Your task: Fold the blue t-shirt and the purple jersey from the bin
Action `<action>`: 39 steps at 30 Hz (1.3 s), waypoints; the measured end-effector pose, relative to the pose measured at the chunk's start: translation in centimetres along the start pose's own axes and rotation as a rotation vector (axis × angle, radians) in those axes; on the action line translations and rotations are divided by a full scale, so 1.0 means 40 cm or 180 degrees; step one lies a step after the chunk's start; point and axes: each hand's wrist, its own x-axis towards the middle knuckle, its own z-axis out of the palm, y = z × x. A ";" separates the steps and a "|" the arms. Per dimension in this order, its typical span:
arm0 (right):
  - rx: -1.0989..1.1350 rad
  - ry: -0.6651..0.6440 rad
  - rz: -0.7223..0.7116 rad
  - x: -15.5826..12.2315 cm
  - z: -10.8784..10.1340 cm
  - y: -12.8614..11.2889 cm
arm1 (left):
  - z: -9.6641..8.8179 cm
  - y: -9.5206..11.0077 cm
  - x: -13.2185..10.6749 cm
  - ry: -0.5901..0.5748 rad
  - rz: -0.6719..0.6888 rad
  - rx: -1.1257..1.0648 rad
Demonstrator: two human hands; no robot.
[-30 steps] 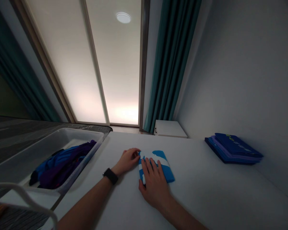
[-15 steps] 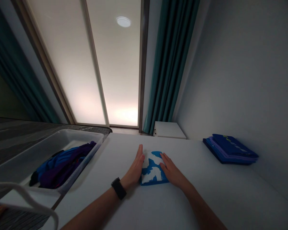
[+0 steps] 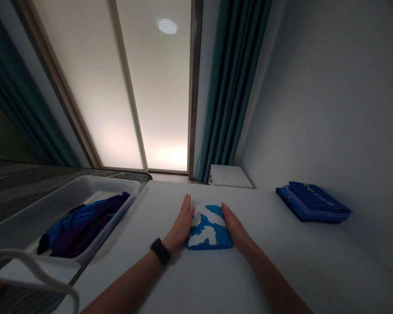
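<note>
A folded blue cloth with white patches (image 3: pixel 209 229), perhaps a garment, lies flat on the white table (image 3: pixel 209 283). Along its left edge rests my left hand (image 3: pixel 182 222), fingers stretched out and pointing away from me, with a black watch on the wrist. My right hand (image 3: pixel 235 226) is on the opposite edge, its fingers straight and close together. Both palms face inward with the cloth between them; neither hand grasps it. The underside of the cloth is hidden.
At the right, by the wall, sits a stack of folded blue and purple cloths (image 3: pixel 314 203). A translucent plastic bin (image 3: pixel 134 192) on the left holds crumpled blue and purple clothes (image 3: pixel 85 226). A pale curved tube (image 3: pixel 36 270) crosses the lower left. Beyond the table stands a white cabinet (image 3: pixel 231 175).
My right hand has slid off the cloth's top to its right edge, uncovering more of it. My left hand and the cloth have shifted slightly left.
</note>
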 end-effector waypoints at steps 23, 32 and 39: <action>-0.0379 -0.0199 -0.0325 0.029 0.031 0.035 | 0.082 0.112 0.018 -0.0955 0.1483 0.1432; -0.0120 -0.0057 -0.0161 0.026 0.024 0.009 | 0.077 0.131 0.011 -0.0988 0.1485 0.1622; -0.0223 -0.0018 -0.0336 0.024 0.028 -0.007 | 0.081 0.118 0.007 -0.0958 0.1699 0.1381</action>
